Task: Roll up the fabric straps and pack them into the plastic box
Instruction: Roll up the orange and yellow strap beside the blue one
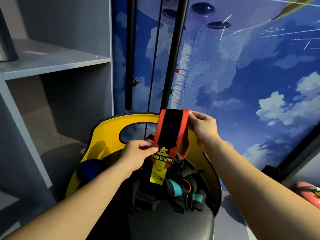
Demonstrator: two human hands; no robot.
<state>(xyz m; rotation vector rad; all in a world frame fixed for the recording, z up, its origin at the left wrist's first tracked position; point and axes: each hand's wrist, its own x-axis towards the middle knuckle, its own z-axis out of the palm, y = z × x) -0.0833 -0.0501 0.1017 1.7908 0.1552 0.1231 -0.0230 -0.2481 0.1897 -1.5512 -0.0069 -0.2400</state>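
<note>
Strap (170, 130), red with a black centre band, held up above the chair's (110, 129) yellow back edge, stretched between both hands. One view only, the head camera.

Left hand (136, 153) pinches the lower end beside the "ZERO TO HERO" label; a yellow tag (156, 174) hangs below it. Right hand (202, 127) pinches the top corner, fingers curled on the red edge. A red loop of the same strap droops behind, near the right wrist.

Seat holds a dark pile (166, 196): black straps with teal bands, what looks like one black glove, thin cords. Exact strap count in the pile cannot be told; two teal bands show. One blue item (90, 168) lies at the seat's left edge. One grey shelf unit (52, 63) on the left. No plastic box in sight.

Risks, as I judge them: rolling not yet begun, and the hanging loop may get caught in the roll and leave it lumpy; a loose pinch at either end lets the strap fall into the pile and tangle with the cords.
</note>
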